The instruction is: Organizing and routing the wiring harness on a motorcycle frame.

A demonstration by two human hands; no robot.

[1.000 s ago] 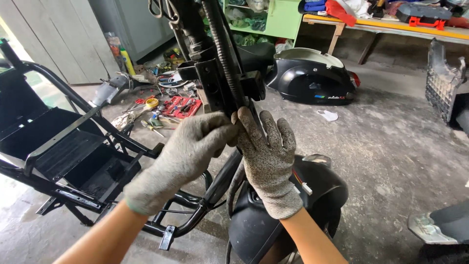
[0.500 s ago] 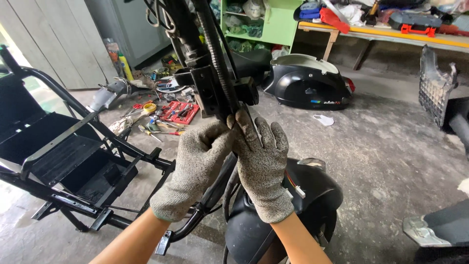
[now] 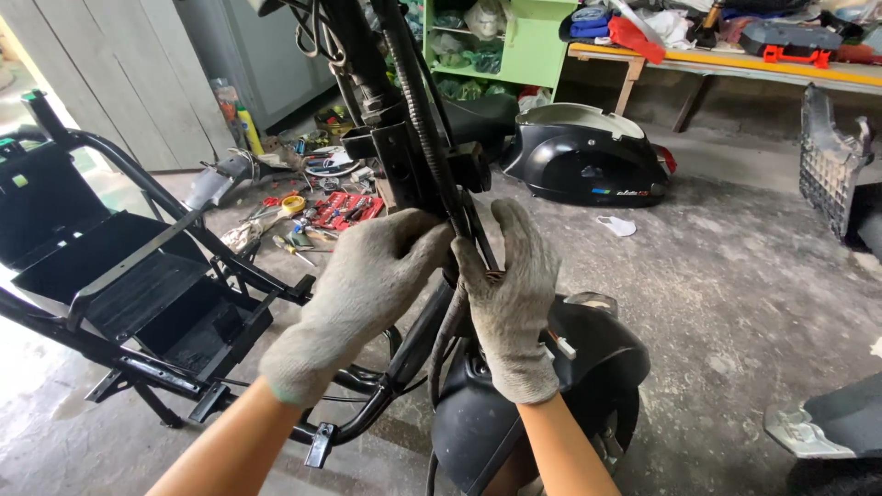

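- Head view showed the black steering column (image 3: 404,138) of a stripped scooter frame rising at upper centre, matte and greasy, with a ribbed cable sheath (image 3: 418,101) running down its front.
- Left hand (image 3: 363,289), in a grey knit glove, was curled around the column's lower end, fingers closed on it.
- Right hand (image 3: 510,294), gloved alike, pinched the thin cables (image 3: 478,241) just beside the column (fingertips hidden behind the wires).
- Two gloved hands, one column and one black front mudguard (image 3: 551,386) below them.
- One black frame (image 3: 138,294) lay left; one black body panel (image 3: 588,156) and one red tool tray (image 3: 344,209) sat on the concrete floor (image 3: 735,276) behind.
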